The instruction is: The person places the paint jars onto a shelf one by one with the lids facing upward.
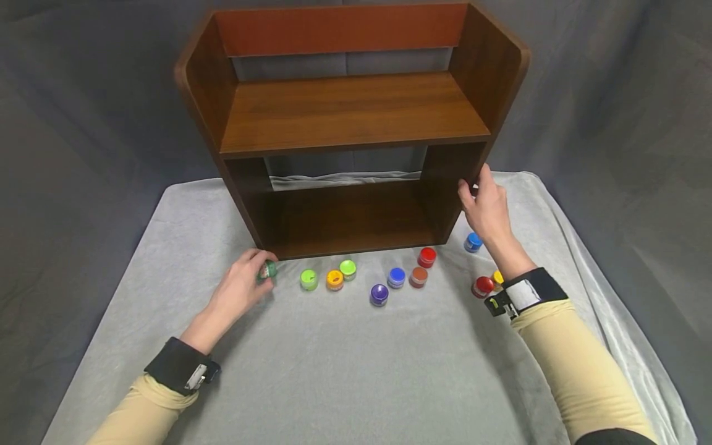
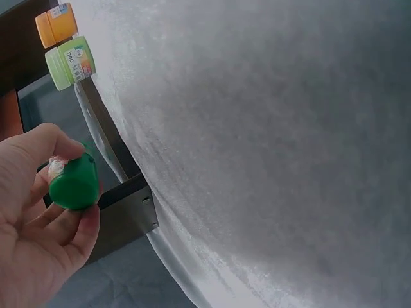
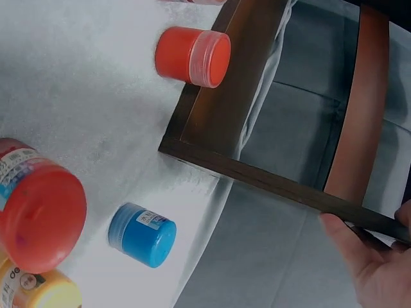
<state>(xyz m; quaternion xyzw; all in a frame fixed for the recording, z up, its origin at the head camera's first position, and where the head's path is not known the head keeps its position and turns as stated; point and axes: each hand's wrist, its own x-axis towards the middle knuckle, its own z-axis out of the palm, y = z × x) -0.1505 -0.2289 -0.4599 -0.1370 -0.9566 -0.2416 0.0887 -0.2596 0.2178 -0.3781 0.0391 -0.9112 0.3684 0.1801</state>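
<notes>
My left hand (image 1: 238, 285) pinches a small green paint jar (image 2: 76, 183) between thumb and fingers, beside the front left foot of a brown wooden shelf (image 1: 356, 111). In the left wrist view the jar's green end faces the camera, and fingers partly cover its label. My right hand (image 1: 488, 207) grips the front edge of the shelf's right side panel, with the thumb on the near side. The shelf stands upright, with two boards and a reddish back rail (image 1: 345, 29).
In front of the shelf lie several small paint jars: light green (image 1: 308, 280), orange (image 1: 334, 280), purple (image 1: 379, 295), blue (image 1: 396, 277), brown (image 1: 418, 277) and red (image 1: 427, 257). Another blue jar (image 1: 473, 241), a dark red jar (image 1: 482, 286) and a yellow jar (image 1: 497, 277) are near the right forearm.
</notes>
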